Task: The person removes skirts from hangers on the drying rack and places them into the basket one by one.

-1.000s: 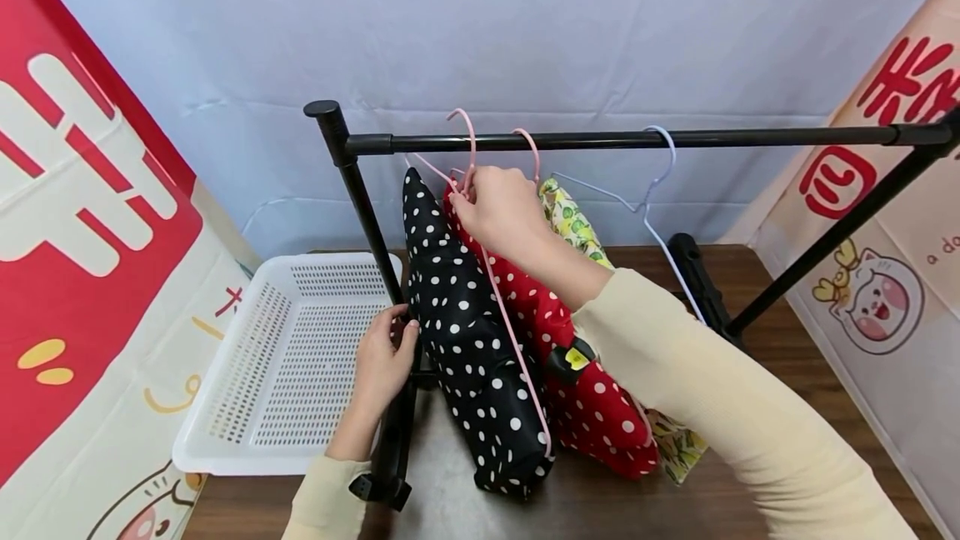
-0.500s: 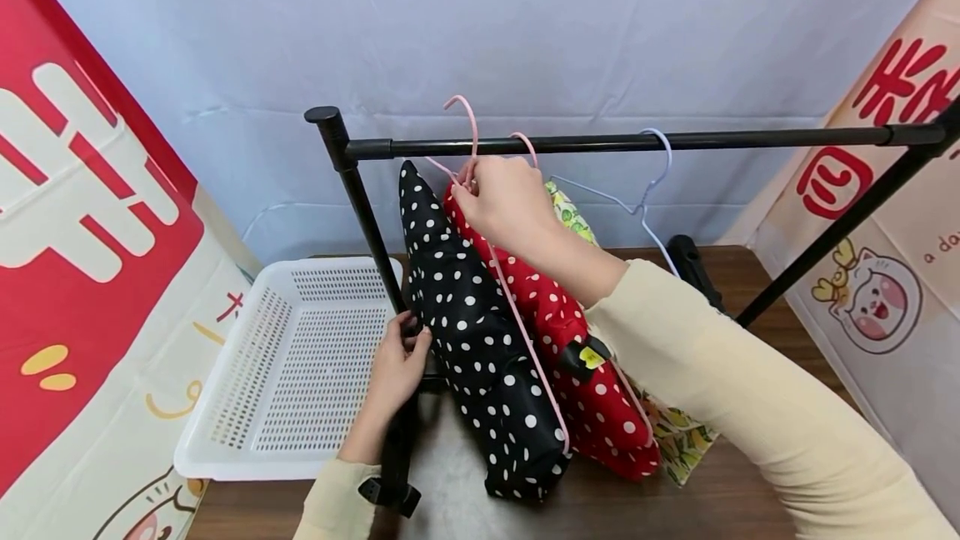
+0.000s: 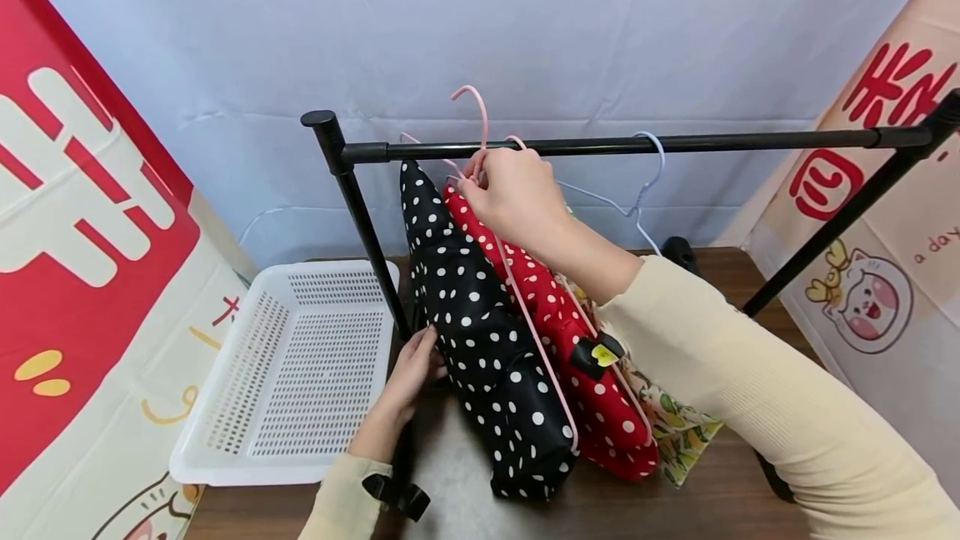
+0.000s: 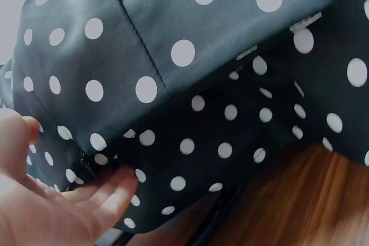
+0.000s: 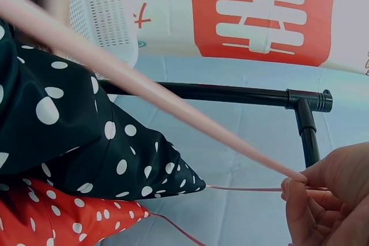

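My right hand [image 3: 522, 197] pinches a pink hanger [image 3: 483, 117] just below its hook, which stands up above the black rail [image 3: 600, 144]. From this hanger hangs a black cloth item with white dots [image 3: 468, 319]; its exact kind is unclear. Low on its left side is my left hand [image 3: 408, 373]. The left wrist view shows the left fingers [image 4: 118, 191] fairly straight, against the dotted fabric [image 4: 190, 73]. In the right wrist view, thumb and fingertips squeeze the hanger's pink bar [image 5: 190, 116].
Right beside the black item hangs a red dotted cloth [image 3: 525, 273] with a black buckle [image 3: 596, 354]. Behind it is a yellow-green patterned cloth [image 3: 678, 440]. A pale blue hanger [image 3: 648, 182] hangs farther right. A white perforated basket [image 3: 217, 448] stands left of the rack post [image 3: 367, 227].
The right hand has raised the pink hanger, so its hook sits higher above the rail. The black item's lower end has swung right, and the left hand has shifted right along with it.
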`<state>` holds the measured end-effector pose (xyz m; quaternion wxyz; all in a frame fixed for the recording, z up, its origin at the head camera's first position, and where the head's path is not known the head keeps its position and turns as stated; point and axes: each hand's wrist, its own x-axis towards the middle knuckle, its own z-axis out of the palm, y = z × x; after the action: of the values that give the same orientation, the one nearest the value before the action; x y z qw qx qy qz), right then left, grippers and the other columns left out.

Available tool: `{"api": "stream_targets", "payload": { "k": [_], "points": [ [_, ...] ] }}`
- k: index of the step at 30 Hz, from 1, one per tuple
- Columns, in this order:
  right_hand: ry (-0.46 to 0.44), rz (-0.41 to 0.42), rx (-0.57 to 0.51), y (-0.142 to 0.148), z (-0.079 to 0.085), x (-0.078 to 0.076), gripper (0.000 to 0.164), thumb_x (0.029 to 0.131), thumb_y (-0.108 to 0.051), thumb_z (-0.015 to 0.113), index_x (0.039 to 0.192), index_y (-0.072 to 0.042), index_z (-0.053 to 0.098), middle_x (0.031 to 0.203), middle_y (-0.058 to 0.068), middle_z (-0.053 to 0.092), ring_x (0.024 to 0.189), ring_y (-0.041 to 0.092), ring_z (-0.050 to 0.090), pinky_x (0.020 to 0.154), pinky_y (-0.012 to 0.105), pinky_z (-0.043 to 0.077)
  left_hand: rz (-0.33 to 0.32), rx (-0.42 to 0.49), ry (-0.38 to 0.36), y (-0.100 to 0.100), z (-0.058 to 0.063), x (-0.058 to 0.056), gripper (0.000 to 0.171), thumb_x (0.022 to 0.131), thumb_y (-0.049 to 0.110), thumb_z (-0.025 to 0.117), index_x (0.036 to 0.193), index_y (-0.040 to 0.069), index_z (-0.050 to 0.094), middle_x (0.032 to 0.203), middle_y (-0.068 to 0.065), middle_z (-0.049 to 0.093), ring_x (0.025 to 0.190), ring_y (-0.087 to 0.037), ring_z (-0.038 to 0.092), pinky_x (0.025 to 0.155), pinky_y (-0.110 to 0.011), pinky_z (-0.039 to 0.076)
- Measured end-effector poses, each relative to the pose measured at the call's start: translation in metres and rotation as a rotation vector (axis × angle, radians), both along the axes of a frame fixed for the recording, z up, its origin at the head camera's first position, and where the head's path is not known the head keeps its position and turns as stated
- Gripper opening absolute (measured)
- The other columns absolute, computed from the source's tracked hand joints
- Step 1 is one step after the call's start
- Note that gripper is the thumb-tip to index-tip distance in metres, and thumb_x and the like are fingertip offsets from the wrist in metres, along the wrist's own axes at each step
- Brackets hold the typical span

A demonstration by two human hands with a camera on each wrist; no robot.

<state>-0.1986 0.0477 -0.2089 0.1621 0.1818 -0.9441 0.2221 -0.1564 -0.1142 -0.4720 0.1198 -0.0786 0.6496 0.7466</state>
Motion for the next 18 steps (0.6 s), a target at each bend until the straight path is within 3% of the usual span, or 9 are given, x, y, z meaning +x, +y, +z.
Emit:
{"api": "stream_targets", "payload": {
  "k": [4, 11, 15, 18],
  "points": [
    [0.005, -0.002, -0.006, 0.003, -0.001, 0.001, 0.02, 0.088, -0.022, 0.058, 0.094, -0.008, 0.071, 0.072, 0.004, 0.068, 0.062, 0.02, 0.057, 0.051, 0.03, 0.041, -0.002, 0.121, -0.029, 0.004, 0.0, 0.001, 0.051, 0.096, 0.033, 0.045, 0.13, -0.004, 0.038, 0.09, 0.0, 0.062, 0.076, -0.008, 0.062, 0.071, -0.026, 0.051],
    [0.001, -0.008, -0.003, 0.004, -0.003, 0.001, 0.019, 0.089, -0.021, 0.057, 0.094, -0.008, 0.07, 0.07, 0.003, 0.067, 0.058, 0.019, 0.056, 0.048, 0.029, 0.04, 0.155, 0.029, -0.024, 0.005, 0.002, 0.002, 0.044, 0.09, 0.025, 0.056, 0.122, -0.003, 0.044, 0.083, 0.002, 0.057, 0.061, -0.005, 0.054, 0.06, -0.021, 0.047],
    [-0.015, -0.023, 0.007, 0.006, -0.006, 0.001, 0.019, 0.089, -0.021, 0.057, 0.094, -0.009, 0.07, 0.069, 0.002, 0.066, 0.052, 0.018, 0.053, 0.044, 0.028, 0.038, 0.22, 0.044, -0.018, 0.002, 0.006, 0.005, 0.039, 0.088, 0.02, 0.059, 0.116, -0.002, 0.044, 0.079, 0.006, 0.058, 0.056, -0.003, 0.048, 0.054, -0.018, 0.043],
    [-0.018, -0.027, 0.009, 0.007, -0.008, 0.002, 0.018, 0.089, -0.021, 0.057, 0.094, -0.009, 0.07, 0.071, 0.002, 0.067, 0.052, 0.017, 0.053, 0.043, 0.028, 0.039, 0.241, 0.076, -0.017, -0.001, 0.011, 0.008, 0.031, 0.088, 0.017, 0.06, 0.109, 0.0, 0.044, 0.077, 0.006, 0.061, 0.059, -0.004, 0.053, 0.054, -0.018, 0.044]
  ]
}}
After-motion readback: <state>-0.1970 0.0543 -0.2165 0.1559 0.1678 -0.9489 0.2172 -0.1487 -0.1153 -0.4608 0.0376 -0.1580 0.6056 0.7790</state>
